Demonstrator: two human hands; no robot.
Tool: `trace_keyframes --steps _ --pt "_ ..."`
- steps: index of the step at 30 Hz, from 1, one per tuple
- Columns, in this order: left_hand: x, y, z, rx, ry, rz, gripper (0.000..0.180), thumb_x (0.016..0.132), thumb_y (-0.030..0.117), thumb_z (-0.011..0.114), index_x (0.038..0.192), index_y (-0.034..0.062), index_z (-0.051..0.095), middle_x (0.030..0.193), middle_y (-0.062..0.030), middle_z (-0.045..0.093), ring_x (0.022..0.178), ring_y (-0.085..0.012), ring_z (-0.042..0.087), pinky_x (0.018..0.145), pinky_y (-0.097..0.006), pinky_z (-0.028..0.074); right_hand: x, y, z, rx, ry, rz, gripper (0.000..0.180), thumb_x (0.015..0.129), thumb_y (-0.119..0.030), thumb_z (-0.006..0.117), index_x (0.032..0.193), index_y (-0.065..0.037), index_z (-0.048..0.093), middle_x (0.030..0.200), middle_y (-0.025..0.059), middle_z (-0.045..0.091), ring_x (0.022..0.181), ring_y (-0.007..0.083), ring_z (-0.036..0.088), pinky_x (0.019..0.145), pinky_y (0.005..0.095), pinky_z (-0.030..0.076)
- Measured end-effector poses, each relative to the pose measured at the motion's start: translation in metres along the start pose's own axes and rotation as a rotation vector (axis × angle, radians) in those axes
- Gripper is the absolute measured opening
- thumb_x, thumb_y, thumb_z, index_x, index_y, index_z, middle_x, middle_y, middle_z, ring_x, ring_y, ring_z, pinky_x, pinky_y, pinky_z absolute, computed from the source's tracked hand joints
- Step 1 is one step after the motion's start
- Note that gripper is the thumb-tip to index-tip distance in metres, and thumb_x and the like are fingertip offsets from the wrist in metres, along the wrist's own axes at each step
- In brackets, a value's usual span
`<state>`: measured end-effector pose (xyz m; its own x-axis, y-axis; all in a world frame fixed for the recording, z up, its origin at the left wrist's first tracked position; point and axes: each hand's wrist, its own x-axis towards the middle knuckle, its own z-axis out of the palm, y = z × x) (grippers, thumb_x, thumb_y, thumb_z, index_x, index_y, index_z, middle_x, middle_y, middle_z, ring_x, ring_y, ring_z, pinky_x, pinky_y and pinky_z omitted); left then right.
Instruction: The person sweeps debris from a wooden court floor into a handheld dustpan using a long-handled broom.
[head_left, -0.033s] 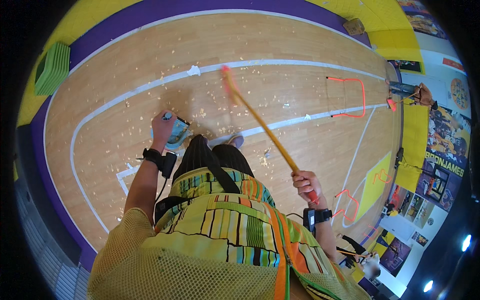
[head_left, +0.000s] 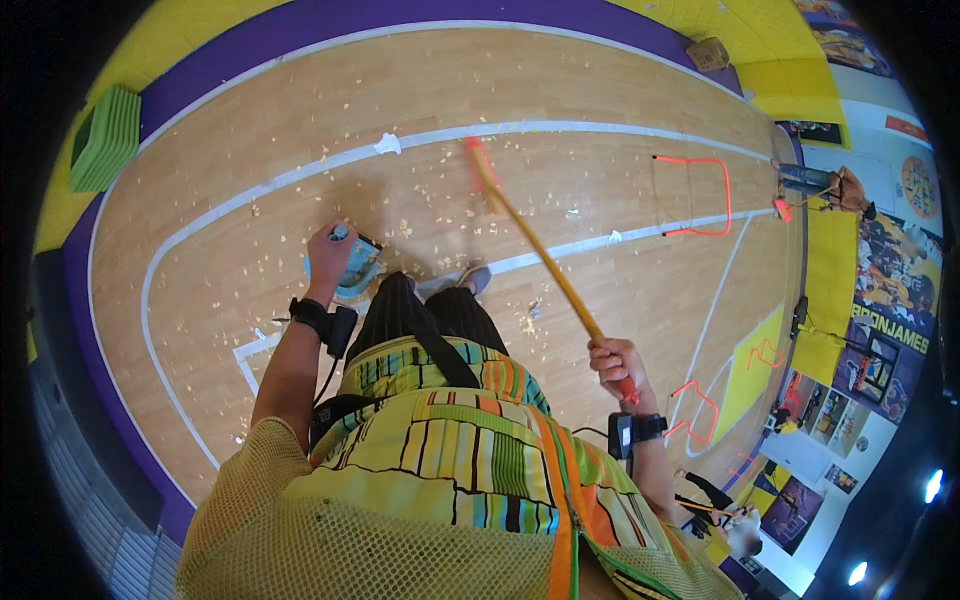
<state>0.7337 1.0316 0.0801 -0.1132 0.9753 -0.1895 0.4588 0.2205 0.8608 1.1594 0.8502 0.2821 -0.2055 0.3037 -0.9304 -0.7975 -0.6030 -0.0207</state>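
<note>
My left hand (head_left: 328,262) is closed around the upright handle of a blue dustpan (head_left: 361,266), which stands on the floor just left of my feet. My right hand (head_left: 617,368) grips a broom (head_left: 548,262) near the red end of its yellow stick. The broom's red head, smeared by motion, is out ahead of me, close to the curved white line. Small pale scraps (head_left: 405,195) lie scattered over the wooden floor (head_left: 560,80) around the dustpan and the broom. A larger white crumpled piece (head_left: 387,144) rests on the line.
Green stacked pieces (head_left: 106,140) stand at the far left, a cardboard box (head_left: 708,54) at the far right. Orange-red low hurdle frames (head_left: 727,195) sit on the right side. Another person (head_left: 840,188) holds a broom by the right wall; a second person (head_left: 742,530) is lower right.
The broom head has swung a little to the right. My left hand and the dustpan have shifted very slightly to the right; my right hand has barely moved.
</note>
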Motion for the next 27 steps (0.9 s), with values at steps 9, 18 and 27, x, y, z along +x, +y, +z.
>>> trace_keyframes --steps 9,18,27 --pt "0.025 0.039 0.067 -0.052 -0.141 0.104 0.010 0.075 0.013 0.063 0.077 0.0036 0.059 0.067 -0.0105 0.059 0.063 -0.0179 0.058 0.060 -0.030 0.046 0.087 -0.092 -0.024 -0.473 0.292 -0.223 0.016 0.081 -0.002 0.047 0.068 -0.001 0.039 0.055 0.0011 0.036 0.042 0.0064 0.033 0.033 0.0180 0.025" --pt "0.035 0.090 0.168 -0.083 -0.176 0.073 0.010 0.080 0.011 0.061 0.081 0.0012 0.059 0.064 -0.0047 0.059 0.062 -0.0081 0.054 0.058 -0.025 0.045 0.056 -0.128 0.010 0.135 -0.227 0.469 0.013 0.085 -0.006 0.045 0.078 0.004 0.050 0.058 -0.0037 0.035 0.044 0.0000 0.031 0.030 0.0134 0.020" --pt "0.056 0.082 0.126 -0.021 0.047 -0.027 0.009 0.078 0.008 0.062 0.083 0.0007 0.059 0.063 -0.0047 0.054 0.061 -0.0064 0.047 0.058 -0.023 0.042 0.042 -0.220 -0.022 -0.504 -0.214 0.102 0.013 0.085 -0.008 0.050 0.076 0.002 0.049 0.055 -0.0053 0.032 0.042 -0.0004 0.027 0.031 0.0145 0.016"
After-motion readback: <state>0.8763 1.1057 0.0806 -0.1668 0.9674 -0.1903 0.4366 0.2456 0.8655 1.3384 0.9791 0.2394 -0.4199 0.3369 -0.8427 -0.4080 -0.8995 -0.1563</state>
